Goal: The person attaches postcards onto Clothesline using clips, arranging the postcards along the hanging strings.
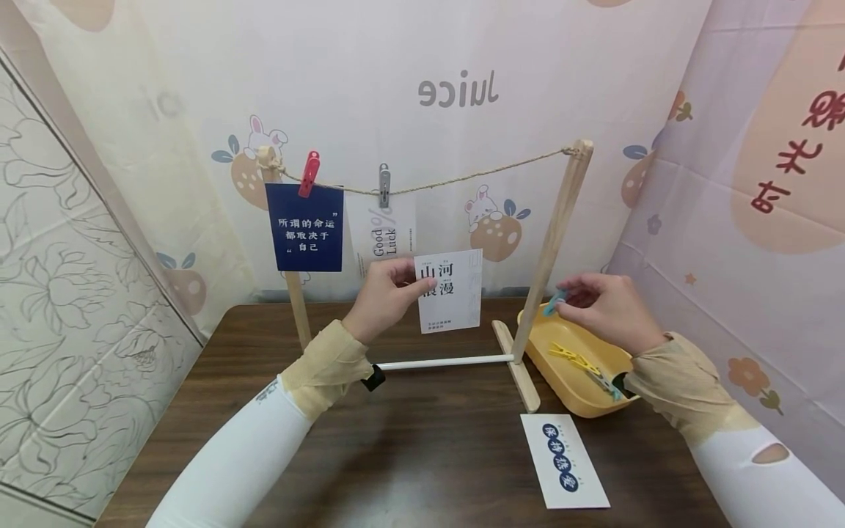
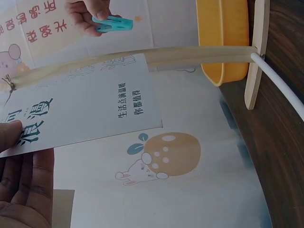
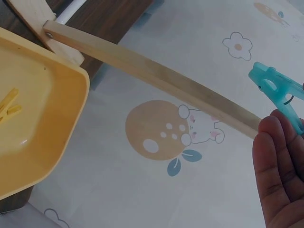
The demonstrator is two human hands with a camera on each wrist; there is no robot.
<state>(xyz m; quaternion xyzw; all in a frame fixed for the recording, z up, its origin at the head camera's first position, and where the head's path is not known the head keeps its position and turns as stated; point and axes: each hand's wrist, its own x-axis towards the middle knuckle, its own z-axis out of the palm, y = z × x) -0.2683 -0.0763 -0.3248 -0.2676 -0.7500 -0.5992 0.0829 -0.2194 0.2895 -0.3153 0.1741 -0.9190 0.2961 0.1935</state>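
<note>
A white card (image 1: 455, 308) with dark Chinese characters is pinched at its left edge by my left hand (image 1: 386, 297), thumb in front and fingers behind. It hangs in the air below the twine (image 1: 462, 178). My right hand (image 1: 604, 308), over the yellow basket (image 1: 574, 396), holds a turquoise clothespin (image 3: 275, 88) between thumb and fingers. On the twine, a red clothespin (image 1: 309, 174) holds a navy card (image 1: 305, 235) and a grey clothespin (image 1: 384, 187) holds a white "Good Luck" card (image 1: 403, 220), partly hidden by my left hand.
Wooden posts (image 1: 554, 242) carry the twine, joined low down by a white rod (image 1: 449, 362). Another card (image 1: 564, 462) lies on the brown table (image 1: 409, 447) at the front right. Inside the basket lie yellow clothespins (image 1: 574, 358) and others. A printed curtain (image 1: 370, 73) stands behind.
</note>
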